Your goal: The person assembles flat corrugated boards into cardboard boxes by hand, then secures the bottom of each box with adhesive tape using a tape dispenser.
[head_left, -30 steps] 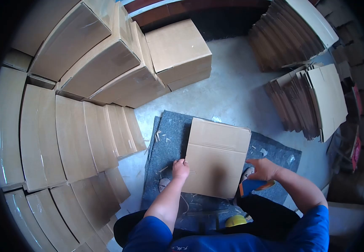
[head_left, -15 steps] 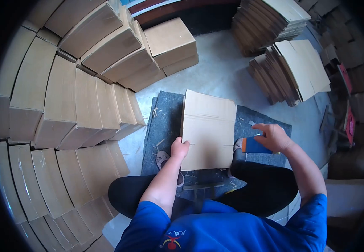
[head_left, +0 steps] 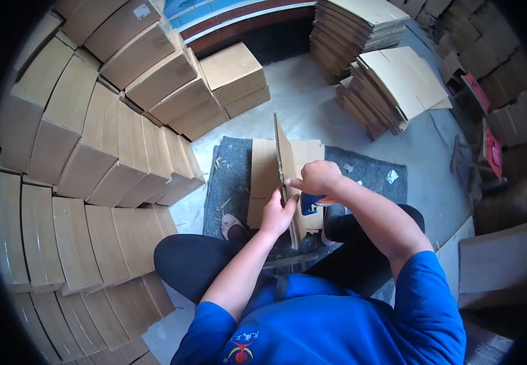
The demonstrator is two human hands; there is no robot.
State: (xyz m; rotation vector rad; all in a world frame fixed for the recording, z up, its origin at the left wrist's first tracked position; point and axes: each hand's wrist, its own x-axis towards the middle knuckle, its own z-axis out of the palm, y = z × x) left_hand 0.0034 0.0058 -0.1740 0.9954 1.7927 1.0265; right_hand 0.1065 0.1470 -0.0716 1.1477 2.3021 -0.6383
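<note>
I'd call this a workshop or a storeroom given over to cardboard boxes; which of the two, I can't tell from here. A dark mat (head_left: 233, 173) on the smooth grey floor (head_left: 297, 82) is the working spot, with pale scraps (head_left: 392, 176) strewn about it and a cardboard piece (head_left: 286, 159) held above it. Left of the mat, made-up cartons (head_left: 96, 146) stand in close rows, piled several high, some with glossy strips on them. Beyond the mat and to its right, flattened cartons (head_left: 406, 79) rise in two thick stacks. Farther right of it, more cardboard (head_left: 507, 61) is heaped up.
</note>
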